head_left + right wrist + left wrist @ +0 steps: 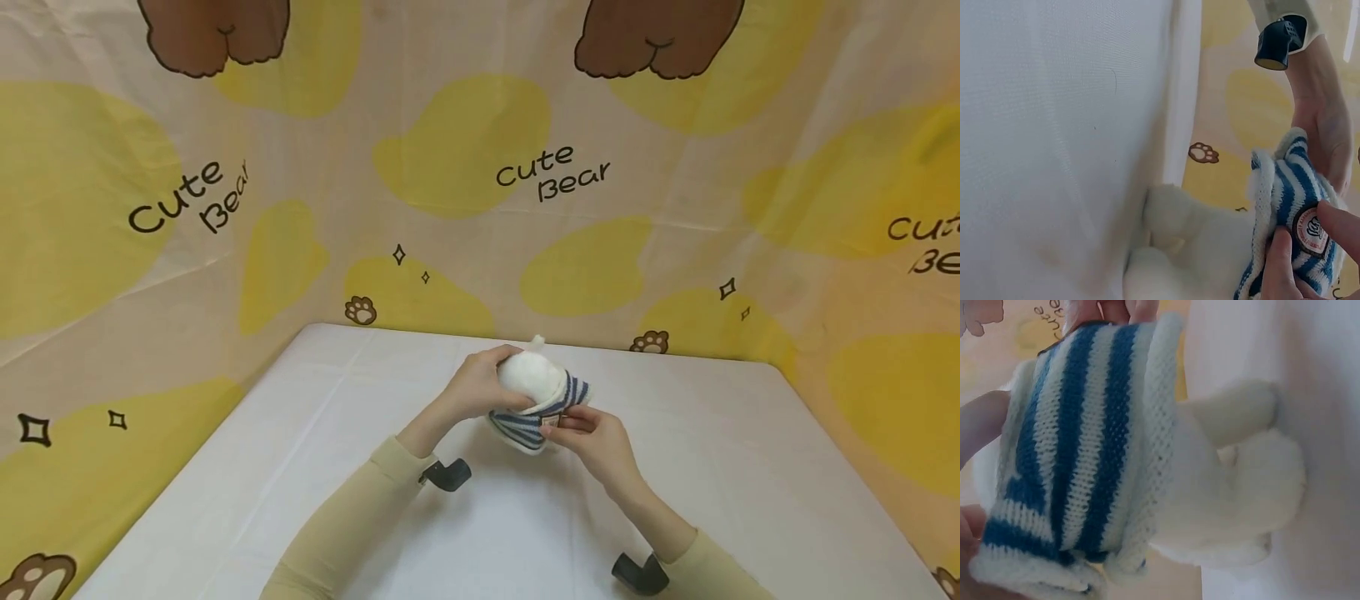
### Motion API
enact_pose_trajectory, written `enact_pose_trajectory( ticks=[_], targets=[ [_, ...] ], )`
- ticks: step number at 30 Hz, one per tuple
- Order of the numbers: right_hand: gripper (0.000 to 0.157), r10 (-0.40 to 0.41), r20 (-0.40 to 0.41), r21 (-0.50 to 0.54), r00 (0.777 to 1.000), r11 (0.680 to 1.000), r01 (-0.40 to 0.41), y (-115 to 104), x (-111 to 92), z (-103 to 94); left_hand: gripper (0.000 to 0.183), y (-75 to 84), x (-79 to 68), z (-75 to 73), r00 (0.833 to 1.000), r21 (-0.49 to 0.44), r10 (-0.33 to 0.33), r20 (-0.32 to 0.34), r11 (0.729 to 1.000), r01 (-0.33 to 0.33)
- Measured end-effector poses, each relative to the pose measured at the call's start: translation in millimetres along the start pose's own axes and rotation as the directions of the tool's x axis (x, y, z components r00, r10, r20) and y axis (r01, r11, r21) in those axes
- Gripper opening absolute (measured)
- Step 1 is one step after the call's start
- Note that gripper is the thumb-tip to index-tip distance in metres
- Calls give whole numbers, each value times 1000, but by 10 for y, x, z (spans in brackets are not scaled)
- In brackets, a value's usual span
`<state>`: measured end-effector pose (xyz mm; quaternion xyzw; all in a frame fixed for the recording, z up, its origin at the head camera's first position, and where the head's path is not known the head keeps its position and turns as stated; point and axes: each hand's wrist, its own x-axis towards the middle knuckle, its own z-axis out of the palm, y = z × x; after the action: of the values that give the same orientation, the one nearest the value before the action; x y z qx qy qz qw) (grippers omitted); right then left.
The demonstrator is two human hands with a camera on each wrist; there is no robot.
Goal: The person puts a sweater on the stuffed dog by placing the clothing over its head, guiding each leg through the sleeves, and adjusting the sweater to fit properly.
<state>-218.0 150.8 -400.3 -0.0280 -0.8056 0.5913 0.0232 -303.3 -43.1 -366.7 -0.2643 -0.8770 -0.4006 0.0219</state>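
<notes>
Right hand [600, 446] on the striped knit top [517, 432], left hand [476, 387] round the white plush toy [532, 377].
So our right hand came at it from the near right, thumb and fingers pinching the fabric by the round patch [1312, 231], while the left was curled round the white body from the left. That made the right the closer hand to the patch, with the toy just far-left of it, between both hands. Long axis? The wrist views had stubby limbs [1266, 481] poking out past the knit edge toward the white table [675, 417], so we'd call it roughly upright, though we couldn't tell how tilted, or whether the limbs touched down. Patterned backdrop [585, 258] sat beyond the table's far edge.
</notes>
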Motion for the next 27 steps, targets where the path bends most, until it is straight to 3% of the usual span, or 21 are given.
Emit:
enact_pose_trajectory(
  ticks=[7,15,23,27],
  targets=[
    [48,-5,21,18,1000,1000,5,15,-29,36,62,-37,19,50,998,-54,29,-55,998,-32],
    [44,-5,22,40,1000,999,4,-9,-69,49,60,-33,49,59,998,-111,-30,-55,993,23],
    [47,-35,25,-110,999,993,38,2,-73,5,56,-27,52,35,992,-182,-92,-83,980,75],
    [49,-24,25,-117,999,993,27,49,-75,-23,53,-31,52,35,991,-210,-104,-88,974,84]
  ],
)
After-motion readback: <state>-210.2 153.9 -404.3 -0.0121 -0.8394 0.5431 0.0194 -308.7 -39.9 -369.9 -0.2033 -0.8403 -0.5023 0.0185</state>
